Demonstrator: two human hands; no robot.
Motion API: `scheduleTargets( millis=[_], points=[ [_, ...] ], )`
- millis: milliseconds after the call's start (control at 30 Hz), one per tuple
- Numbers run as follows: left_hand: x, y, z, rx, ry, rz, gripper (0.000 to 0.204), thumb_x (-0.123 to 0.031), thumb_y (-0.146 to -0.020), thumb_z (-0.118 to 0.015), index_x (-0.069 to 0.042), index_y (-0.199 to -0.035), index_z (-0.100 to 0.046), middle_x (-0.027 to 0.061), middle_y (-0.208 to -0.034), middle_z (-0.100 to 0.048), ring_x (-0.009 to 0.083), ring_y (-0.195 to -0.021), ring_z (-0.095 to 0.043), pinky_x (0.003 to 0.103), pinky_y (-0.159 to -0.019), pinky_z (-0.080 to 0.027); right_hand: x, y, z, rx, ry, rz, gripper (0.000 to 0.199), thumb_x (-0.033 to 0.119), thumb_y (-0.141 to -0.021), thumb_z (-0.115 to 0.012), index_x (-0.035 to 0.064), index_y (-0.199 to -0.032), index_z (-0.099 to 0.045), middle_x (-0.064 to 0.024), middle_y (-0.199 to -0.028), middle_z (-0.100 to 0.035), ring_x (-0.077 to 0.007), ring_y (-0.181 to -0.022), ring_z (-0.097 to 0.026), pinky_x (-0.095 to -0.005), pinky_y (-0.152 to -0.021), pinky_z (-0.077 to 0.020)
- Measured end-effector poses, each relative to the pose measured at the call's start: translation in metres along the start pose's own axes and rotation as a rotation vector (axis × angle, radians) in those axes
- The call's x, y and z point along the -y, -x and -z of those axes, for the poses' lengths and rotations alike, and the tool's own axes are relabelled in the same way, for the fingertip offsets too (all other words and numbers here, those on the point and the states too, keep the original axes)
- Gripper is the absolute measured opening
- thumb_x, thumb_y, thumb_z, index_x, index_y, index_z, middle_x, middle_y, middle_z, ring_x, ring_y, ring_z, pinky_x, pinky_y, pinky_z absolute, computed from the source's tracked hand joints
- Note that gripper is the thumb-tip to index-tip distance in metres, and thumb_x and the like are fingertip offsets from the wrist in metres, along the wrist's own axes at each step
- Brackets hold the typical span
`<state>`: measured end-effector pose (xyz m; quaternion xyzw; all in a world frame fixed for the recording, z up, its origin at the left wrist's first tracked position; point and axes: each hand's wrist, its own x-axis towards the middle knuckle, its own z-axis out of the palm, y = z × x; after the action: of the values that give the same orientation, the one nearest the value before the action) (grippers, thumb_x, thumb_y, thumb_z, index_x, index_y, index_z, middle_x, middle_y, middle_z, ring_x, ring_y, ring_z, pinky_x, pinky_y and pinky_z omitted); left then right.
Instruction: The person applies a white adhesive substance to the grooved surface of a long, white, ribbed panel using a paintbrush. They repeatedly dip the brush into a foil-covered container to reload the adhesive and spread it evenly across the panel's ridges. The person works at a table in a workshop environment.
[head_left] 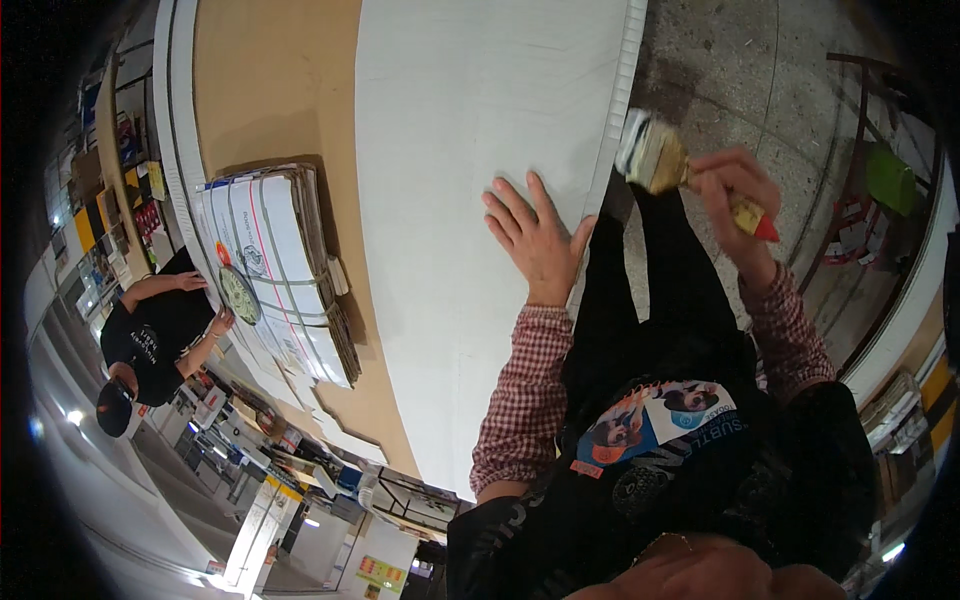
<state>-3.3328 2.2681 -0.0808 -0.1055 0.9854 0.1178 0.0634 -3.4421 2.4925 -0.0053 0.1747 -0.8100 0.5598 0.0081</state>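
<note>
My left hand (pixel 540 240) lies flat on a large white sheet (pixel 450 280), fingers spread, close to its right edge. That edge looks ridged, as if several layers are stacked there. In my right hand (pixel 737 195) is a wide paintbrush (pixel 658 158) with pale bristles and a red-ended handle. My fingers are wrapped round the handle. The bristles point left, beside the sheet's edge, and look coated with something whitish; whether they touch the edge I cannot tell.
Left of the sheet, a tan board (pixel 280 85) bears a strapped bundle of flattened cardboard (pixel 285 280). Across the table a person in black (pixel 150 335) has both hands at the bundle's far side. A metal rack (pixel 850 170) with a green item stands right, on the concrete floor (pixel 740 90).
</note>
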Motion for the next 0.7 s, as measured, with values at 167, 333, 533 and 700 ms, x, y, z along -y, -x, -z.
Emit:
scheduleTargets(
  millis=[167,333,533,700],
  points=[
    [0.011,0.013,0.008,-0.058,0.041,-0.100,0.077,-0.051,-0.090,-0.056,-0.003,-0.145,-0.034,0.0343,-0.148,-0.022,0.0545,-0.137,-0.019,0.058,-0.108,-0.028,-0.008,-0.016,-0.012,-0.040,0.025,0.031,0.006,0.005,-0.087,-0.064,0.0001,-0.084,-0.064,-0.0081,-0.088,-0.065,-0.0111,-0.070,-0.062,-0.0244,-0.062,-0.0511],
    [0.020,0.006,0.020,-0.081,0.014,-0.189,0.060,-0.040,-0.092,-0.053,-0.002,-0.138,-0.045,0.0363,-0.138,-0.037,0.0557,-0.125,-0.039,0.054,-0.092,-0.047,0.004,0.028,-0.027,0.061,0.017,0.019,0.006,0.005,-0.086,-0.064,-0.0003,-0.082,-0.064,-0.0080,-0.087,-0.064,-0.0106,-0.069,-0.061,-0.0242,-0.060,-0.0505],
    [0.023,0.002,0.026,-0.092,0.021,-0.218,0.050,-0.034,-0.093,-0.053,-0.003,-0.132,-0.051,0.0363,-0.130,-0.045,0.0565,-0.117,-0.047,0.050,-0.081,-0.054,0.014,0.028,-0.022,-0.004,-0.008,0.040,0.006,0.005,-0.087,-0.064,-0.0002,-0.083,-0.065,-0.0084,-0.087,-0.064,-0.0101,-0.069,-0.061,-0.0242,-0.059,-0.0500],
    [0.023,0.002,0.023,-0.095,0.021,-0.214,0.050,-0.034,-0.093,-0.054,-0.003,-0.132,-0.051,0.0363,-0.130,-0.045,0.0555,-0.117,-0.047,0.051,-0.082,-0.053,0.006,0.034,-0.036,-0.014,-0.019,-0.022,0.006,0.004,-0.086,-0.064,-0.0004,-0.082,-0.064,-0.0080,-0.087,-0.063,-0.0098,-0.071,-0.061,-0.0246,-0.060,-0.0504]
  ],
)
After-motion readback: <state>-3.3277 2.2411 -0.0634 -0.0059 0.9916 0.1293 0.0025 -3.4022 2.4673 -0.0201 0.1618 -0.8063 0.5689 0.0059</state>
